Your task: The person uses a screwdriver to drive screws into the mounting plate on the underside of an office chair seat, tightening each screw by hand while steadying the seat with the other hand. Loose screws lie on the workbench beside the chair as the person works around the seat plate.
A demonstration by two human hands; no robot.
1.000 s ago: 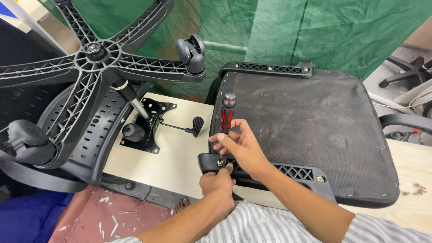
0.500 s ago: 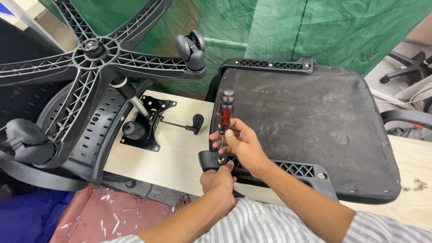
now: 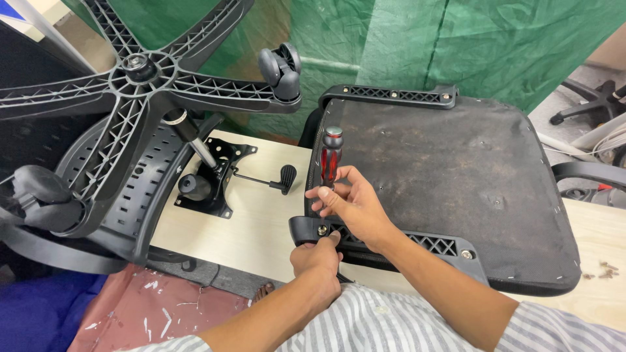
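An upturned black chair seat lies on a light wooden table. A black plastic armrest bracket runs along its near edge. My right hand grips a screwdriver with a red and black handle, held upright over a bolt at the bracket's left end. My left hand holds that left end of the bracket from below, thumb beside the bolt. A second bracket sits on the seat's far edge.
A black five-star chair base with casters lies tipped at the left over a perforated backrest. A seat tilt mechanism with lever rests on the table. Green tarpaulin hangs behind. Small screws lie at right.
My hands have stayed on the screwdriver and bracket; the right hand's fingers shifted slightly on the screwdriver. The view moved a little.
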